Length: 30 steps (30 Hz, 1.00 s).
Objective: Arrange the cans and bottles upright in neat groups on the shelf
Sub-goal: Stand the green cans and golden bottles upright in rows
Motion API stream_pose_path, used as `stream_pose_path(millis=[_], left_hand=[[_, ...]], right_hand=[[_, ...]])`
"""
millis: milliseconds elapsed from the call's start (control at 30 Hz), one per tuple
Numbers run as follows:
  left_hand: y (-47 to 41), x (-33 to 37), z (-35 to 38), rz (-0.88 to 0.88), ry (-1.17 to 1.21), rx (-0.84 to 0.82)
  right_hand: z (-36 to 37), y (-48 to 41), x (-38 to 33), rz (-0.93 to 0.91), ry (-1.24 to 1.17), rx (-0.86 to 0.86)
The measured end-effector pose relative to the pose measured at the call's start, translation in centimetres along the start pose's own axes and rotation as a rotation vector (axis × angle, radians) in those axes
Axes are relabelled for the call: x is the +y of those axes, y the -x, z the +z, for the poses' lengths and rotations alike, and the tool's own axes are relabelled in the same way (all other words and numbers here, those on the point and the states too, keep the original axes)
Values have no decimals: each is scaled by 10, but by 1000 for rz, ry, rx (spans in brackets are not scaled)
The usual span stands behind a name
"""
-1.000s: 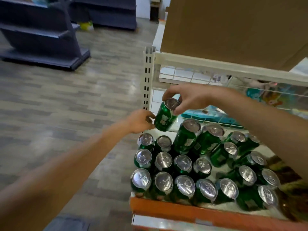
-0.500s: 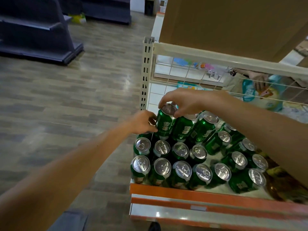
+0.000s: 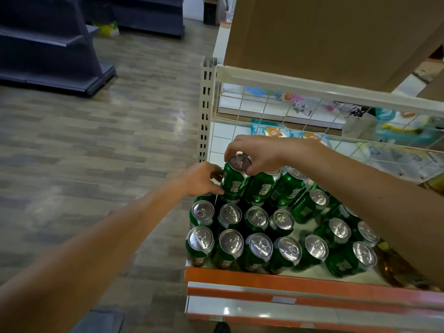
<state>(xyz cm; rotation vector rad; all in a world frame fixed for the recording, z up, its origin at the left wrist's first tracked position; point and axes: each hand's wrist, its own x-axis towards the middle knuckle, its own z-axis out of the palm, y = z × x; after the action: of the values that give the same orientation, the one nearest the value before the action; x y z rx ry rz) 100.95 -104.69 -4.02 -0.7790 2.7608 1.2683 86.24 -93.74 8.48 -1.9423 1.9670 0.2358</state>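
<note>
Here fingertips (image 3: 231, 150) of the right hand (image 3: 262, 152) pinch the silver top of a green can (image 3: 232, 185), the left hand (image 3: 201, 179) gripping its side; it stands slightly tilted near the shelf's (image 3: 264, 278) back-left corner, behind rows of upright cans (image 3: 231, 242).

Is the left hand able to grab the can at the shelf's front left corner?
Probably yes: the corner can stands uncovered at the open front edge, near the left hand. That hand would first have to let go of the back can it holds.
</note>
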Motion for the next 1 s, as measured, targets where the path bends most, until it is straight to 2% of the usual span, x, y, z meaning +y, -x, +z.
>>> stream_pose_path(millis=[167,367,467,600,767,1000], left_hand=[[6,8,-9,2,-75,-31],[-5,47,-55,41,-81,162],[-21,88,-62,79,-46,164],[-57,133,-47,92,-178,95],[-112,176,-1,100,-275,-58],[-164,184,40,-27,-474,-322]], right_hand=[[-6,7,3,79,-122,18],[-28,56,40,240,-192,210],[-27,84,72,338,-157,245],[-13,102,116,414,-181,235],[28,101,170,425,-233,200],[90,70,209,377,-322,72]])
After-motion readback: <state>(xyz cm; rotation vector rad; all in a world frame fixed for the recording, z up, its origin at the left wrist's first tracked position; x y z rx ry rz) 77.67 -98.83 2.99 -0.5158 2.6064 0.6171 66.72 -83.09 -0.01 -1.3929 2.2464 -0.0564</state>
